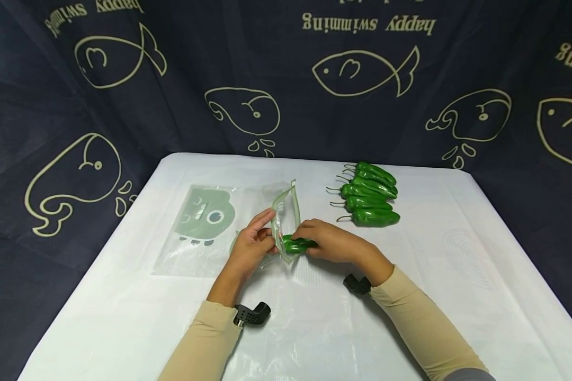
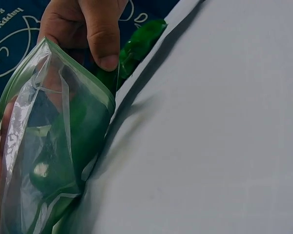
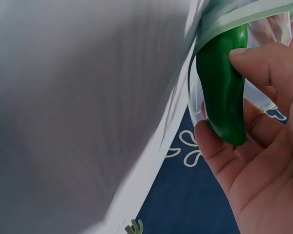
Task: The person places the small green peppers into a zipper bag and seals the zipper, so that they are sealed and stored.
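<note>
A clear zip bag with a pale green edge and a green cartoon print lies flat on the left, its mouth raised and spread toward the right. My left hand pinches the near side of that mouth between thumb and fingers. In my right hand is a green pepper, held by its blunt end between thumb and fingers. The right wrist view shows the pepper passing under the bag's green rim, its upper part inside. Through the plastic, the left wrist view shows the pepper well within the opening.
Several green peppers lie in a row at the back right, stems toward the left. They rest on a white-covered table. Behind it hangs a dark blue cloth with fish and whale drawings.
</note>
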Demonstrator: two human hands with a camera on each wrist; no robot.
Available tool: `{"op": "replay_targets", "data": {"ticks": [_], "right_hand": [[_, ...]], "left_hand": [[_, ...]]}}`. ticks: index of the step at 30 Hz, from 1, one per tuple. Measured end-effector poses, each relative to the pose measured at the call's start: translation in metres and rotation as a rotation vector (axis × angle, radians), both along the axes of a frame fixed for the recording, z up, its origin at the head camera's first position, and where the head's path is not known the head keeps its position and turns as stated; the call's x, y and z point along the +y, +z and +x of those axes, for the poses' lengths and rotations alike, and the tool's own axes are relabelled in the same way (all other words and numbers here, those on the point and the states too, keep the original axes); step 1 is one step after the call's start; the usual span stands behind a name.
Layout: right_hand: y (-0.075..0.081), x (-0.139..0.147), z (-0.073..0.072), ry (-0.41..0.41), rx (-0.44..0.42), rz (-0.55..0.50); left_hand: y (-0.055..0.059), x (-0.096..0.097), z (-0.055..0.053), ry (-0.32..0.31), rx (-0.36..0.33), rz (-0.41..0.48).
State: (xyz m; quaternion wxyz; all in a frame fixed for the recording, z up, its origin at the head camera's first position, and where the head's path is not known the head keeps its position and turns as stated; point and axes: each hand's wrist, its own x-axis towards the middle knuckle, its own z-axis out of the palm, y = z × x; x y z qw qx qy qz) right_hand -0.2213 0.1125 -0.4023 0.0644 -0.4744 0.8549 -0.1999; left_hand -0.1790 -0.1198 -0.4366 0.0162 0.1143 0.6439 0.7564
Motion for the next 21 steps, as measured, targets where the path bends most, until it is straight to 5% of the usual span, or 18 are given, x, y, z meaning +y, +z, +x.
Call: {"op": "replay_targets", "data": {"ticks": [15, 21], "right_hand": [[-0.004, -0.007, -0.004, 0.063, -0.052, -0.058], [-0.003, -0.01, -0.003, 0.029, -0.086, -0.054]], "left_hand": [[0.002, -0.001, 0.002, -0.008, -0.014, -0.005], [0.002, -0.001, 0.001, -0.002, -0.013, -0.007]]}}
